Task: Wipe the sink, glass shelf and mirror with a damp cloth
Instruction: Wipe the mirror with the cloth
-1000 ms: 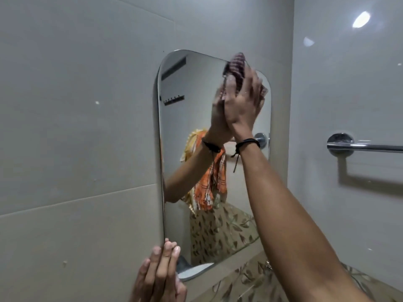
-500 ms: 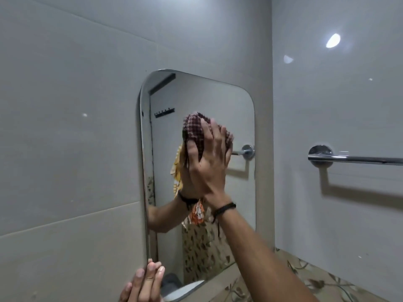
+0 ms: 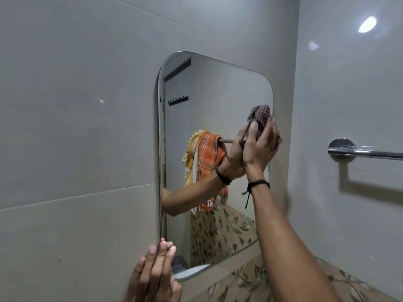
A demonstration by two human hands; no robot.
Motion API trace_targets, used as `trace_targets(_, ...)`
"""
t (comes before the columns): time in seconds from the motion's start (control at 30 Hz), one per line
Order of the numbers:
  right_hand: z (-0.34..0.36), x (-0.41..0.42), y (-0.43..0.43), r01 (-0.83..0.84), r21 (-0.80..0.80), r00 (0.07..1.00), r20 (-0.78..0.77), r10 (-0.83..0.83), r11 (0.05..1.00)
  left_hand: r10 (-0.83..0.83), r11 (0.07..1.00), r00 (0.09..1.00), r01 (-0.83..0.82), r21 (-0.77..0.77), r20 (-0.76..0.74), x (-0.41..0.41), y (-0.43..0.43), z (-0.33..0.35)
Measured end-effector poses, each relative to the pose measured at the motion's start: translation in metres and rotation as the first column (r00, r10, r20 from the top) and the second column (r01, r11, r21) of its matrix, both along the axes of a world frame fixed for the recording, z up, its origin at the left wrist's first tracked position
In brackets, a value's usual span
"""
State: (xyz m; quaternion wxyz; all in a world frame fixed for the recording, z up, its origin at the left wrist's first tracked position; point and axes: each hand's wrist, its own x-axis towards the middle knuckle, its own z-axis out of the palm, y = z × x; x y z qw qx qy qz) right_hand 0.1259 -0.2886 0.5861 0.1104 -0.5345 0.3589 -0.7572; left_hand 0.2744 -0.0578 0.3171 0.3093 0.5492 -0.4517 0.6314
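Since 0.5 s ago, right hand (image 3: 260,147) has swept the clutched cloth (image 3: 259,118) to the mirror's (image 3: 209,88) right edge; left hand (image 3: 154,273), fingers flat, steadies its lower-left corner.

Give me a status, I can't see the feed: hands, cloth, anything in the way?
Right hand presses checked cloth against mirror, right edge. Left hand flat at mirror's lower left corner. Nothing in the way.

Glossy grey wall tiles (image 3: 76,127) meet a corner, with a chrome towel rail (image 3: 366,152) at right.
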Motion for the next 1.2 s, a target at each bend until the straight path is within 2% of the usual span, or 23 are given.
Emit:
trace_targets(0.1, -0.052, 0.014, 0.026, 0.013, 0.084, 0.998, 0.064, -0.018, 0.996, 0.028, 0.999, 1.0, -0.028, 0.019, 0.004, -0.001, 0.004, 0.0)
trace_targets(0.2, -0.082, 0.036, 0.063, -0.003, 0.038, 1.0, -0.025, 0.004, 0.999, 0.04, 0.999, 0.999, -0.04, 0.003, -0.004, -0.003, 0.004, 0.002)
trace_targets(0.37, -0.05, 0.055, 0.09, -0.008, -0.158, 0.98, -0.198, -0.023, 0.987, 0.008, 1.0, 0.997, -0.005, 0.029, -0.075, -0.013, 0.014, 0.007)
trace_targets(0.5, -0.04, 0.057, 0.091, 0.031, -0.219, 0.983, -0.169, -0.069, 0.975, -0.124, 0.991, 0.978, 0.13, 0.024, -0.165, -0.022, 0.018, 0.041)
trace_targets(0.6, -0.042, 0.056, 0.09, 0.024, -0.21, 0.983, -0.171, -0.061, 0.977, -0.146, 0.986, 0.972, 0.157, 0.047, -0.182, -0.018, 0.009, 0.092)
trace_targets(0.93, -0.043, 0.049, 0.079, -0.007, -0.193, 0.981, -0.191, -0.031, 0.981, -0.163, 0.986, 0.982, 0.166, 0.015, -0.093, -0.014, -0.006, 0.18)
trace_targets(1.2, -0.05, 0.049, 0.079, 0.006, -0.168, 0.982, -0.187, -0.038, 0.986, 0.009, 1.0, 1.0, -0.009, -0.007, -0.007, -0.013, -0.016, 0.195)
